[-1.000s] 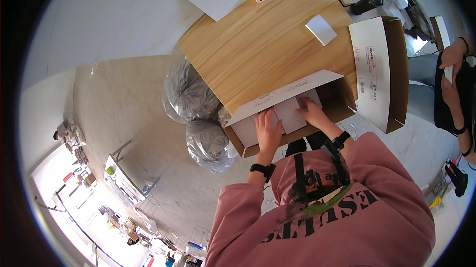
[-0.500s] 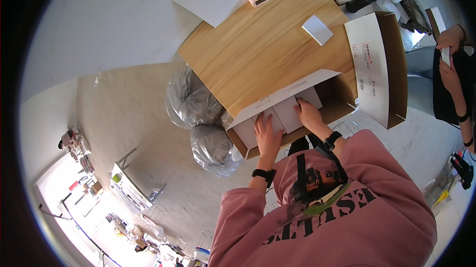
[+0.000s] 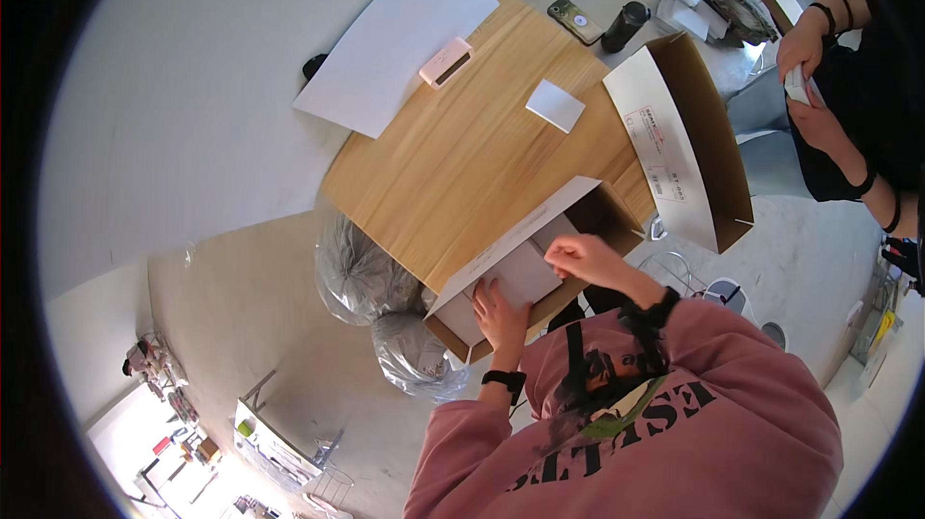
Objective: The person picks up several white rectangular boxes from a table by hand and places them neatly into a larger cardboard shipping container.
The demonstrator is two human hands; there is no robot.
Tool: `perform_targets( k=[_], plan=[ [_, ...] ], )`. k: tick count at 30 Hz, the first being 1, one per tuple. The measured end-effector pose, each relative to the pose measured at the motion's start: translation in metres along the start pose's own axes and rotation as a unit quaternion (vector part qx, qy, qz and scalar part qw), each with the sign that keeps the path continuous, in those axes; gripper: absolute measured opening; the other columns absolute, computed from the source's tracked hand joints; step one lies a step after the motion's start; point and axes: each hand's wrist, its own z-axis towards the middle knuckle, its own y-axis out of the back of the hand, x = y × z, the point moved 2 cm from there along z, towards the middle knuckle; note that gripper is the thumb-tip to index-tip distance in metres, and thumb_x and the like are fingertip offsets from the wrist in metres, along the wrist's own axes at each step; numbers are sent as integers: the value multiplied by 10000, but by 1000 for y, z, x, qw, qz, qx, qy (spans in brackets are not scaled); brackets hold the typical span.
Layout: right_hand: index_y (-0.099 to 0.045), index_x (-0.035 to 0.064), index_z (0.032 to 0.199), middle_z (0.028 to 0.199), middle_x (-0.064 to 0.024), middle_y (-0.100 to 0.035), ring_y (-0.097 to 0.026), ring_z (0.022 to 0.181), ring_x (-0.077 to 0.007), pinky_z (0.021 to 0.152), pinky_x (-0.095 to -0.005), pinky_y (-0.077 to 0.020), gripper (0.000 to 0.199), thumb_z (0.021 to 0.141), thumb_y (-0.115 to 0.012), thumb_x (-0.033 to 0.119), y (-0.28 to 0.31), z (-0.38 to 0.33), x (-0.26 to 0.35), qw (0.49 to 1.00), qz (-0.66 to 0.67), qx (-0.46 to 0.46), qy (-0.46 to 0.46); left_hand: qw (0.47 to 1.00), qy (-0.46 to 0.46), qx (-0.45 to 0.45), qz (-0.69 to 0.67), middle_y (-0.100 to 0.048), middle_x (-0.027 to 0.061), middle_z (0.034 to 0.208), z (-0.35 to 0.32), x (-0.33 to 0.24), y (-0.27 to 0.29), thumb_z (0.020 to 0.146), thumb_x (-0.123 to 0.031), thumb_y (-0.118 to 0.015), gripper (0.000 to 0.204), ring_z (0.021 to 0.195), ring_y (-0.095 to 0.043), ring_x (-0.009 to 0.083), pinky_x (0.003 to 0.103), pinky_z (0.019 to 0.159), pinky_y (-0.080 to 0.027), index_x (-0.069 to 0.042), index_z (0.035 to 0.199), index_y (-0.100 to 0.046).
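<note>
An open cardboard carton point(image 3: 617, 220), white outside and brown inside, lies at the table's near edge in front of me. Several flat white boxes point(image 3: 521, 274) fill its left and middle part, leaving bare brown card at the right end. My left hand point(image 3: 500, 319) rests on the white boxes with its fingers spread. Over the carton's right half hovers my right hand point(image 3: 584, 259), raised off the boxes, its fingers curled in; I see nothing between them. Black bands circle both my wrists. Farther back, a small white box point(image 3: 556, 106) lies alone on the wooden table point(image 3: 434, 182).
Another open carton point(image 3: 665, 148) stands at the table's right. A pink device point(image 3: 446, 63) sits by a white sheet point(image 3: 405, 42). Beyond are a phone point(image 3: 575, 21) and black bottle point(image 3: 625, 26). Grey plastic bags point(image 3: 361, 268) slump left. A co-worker's hands point(image 3: 809, 85) hold something white.
My right hand has lifted off the white boxes and its fingers have curled. The left hand stays spread on them. The whole view has shifted, and the co-worker appears farther in from the right.
</note>
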Motion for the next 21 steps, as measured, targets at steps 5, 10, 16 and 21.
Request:
perform_targets(
  k=[5,10,16,21],
  plan=[
    [-610,71,967,728,2,-618,-578,625,-57,510,-208,-423,255,890,-567,311,117,30,22,975,-30,-215,-33,999,-23,6,-26,-375,159,1315,0,0,2,636,-200,-787,670,1225,-359,365,452,1019,-333,-65,1205,-460],
    [-573,17,1111,1056,-142,-630,-623,953,-230,777,-323,-503,403,811,-662,272,216,141,-55,946,-193,-257,33,989,-121,45,-68,-370,173,1325,24,-42,-4,684,-156,-748,655,1233,-355,368,439,1035,-323,-77,1268,-462],
    [-359,-59,1310,1253,-226,-498,-495,1150,-362,974,-410,-403,738,742,-719,245,221,226,-102,872,-421,-249,10,989,-48,129,58,-300,167,1402,23,-45,-19,691,-242,-765,822,1316,-244,394,596,1059,-210,-149,1401,-362],
    [-358,-66,1284,1154,-223,-537,-530,1058,-375,908,-412,-431,763,708,-747,250,190,239,-108,829,-488,-272,20,992,14,122,30,-261,190,1414,17,-41,-23,711,-285,-756,792,1323,-206,419,648,1043,-156,-191,1400,-378]
  ],
)
